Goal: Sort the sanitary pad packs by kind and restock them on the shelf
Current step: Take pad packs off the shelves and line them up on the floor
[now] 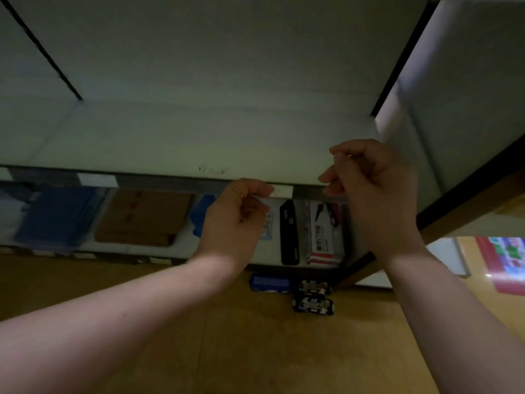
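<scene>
Our left hand (237,220) and right hand (375,194) curl at the dim shelf (147,180) edge. We cannot tell whether either pinches anything, and the packs (314,305) below are blurred.

Both bare forearms are stretched forward and upward. The left hand (238,214) and the right hand (375,189) are held near each other, fingers (349,149) curled toward the thumbs.

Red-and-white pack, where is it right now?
Head view, right of centre: red-and-white plastic pack sits on the lower white shelf, immediately right of the tall black pack.
</scene>
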`<state>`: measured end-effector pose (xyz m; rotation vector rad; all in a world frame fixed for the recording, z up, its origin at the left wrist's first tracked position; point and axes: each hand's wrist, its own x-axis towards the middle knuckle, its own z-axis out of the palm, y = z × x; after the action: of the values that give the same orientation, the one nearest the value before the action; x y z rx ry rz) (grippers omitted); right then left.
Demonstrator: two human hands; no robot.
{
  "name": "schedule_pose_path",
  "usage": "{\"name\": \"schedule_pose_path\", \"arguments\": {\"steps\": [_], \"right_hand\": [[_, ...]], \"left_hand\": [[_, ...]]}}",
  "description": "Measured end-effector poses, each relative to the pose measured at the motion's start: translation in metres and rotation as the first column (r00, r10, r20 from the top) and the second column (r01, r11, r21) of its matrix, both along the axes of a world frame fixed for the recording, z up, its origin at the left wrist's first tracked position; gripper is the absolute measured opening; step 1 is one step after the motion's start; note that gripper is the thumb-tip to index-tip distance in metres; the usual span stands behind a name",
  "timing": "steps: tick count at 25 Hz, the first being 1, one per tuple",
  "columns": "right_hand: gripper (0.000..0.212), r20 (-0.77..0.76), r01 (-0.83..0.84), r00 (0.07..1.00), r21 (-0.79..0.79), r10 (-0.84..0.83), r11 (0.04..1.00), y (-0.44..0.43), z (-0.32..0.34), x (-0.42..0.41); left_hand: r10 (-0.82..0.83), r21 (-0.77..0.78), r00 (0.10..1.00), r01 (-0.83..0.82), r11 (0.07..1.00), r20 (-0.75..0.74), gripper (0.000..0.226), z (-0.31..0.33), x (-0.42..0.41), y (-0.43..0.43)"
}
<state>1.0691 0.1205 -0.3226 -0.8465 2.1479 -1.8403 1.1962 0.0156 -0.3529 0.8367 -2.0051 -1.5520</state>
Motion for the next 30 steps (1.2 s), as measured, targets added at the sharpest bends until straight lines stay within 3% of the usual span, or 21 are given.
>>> {"name": "schedule_pose_path", "arguments": {"steps": [7,15,23,30], "right_hand": [[0.015,-0.218,-0.083,0.974,-0.102,0.059,0.991,0.036,0.165,0.005],[0.010,-0.421,-0.173,0.902,-0.149,0.096,0.974,0.083,0.293,0.008],[0.013,-0.523,-0.174,0.848,-0.122,0.085,0.977,0.124,0.352,-0.003],[0.011,-0.478,-0.121,0.870,0.030,0.121,0.992,0.100,0.346,-0.025]], "left_hand": [[-0.054,-0.183,0.992,0.033,0.983,-0.112,0.036,0.172,0.006,0.034],[-0.042,-0.300,0.958,-0.047,0.953,-0.285,0.033,0.304,0.005,0.072],[0.019,-0.331,0.936,-0.143,0.933,-0.352,0.032,0.360,-0.013,0.099],[0.101,-0.273,0.963,-0.170,0.947,-0.251,0.024,0.365,-0.028,0.086]]}}
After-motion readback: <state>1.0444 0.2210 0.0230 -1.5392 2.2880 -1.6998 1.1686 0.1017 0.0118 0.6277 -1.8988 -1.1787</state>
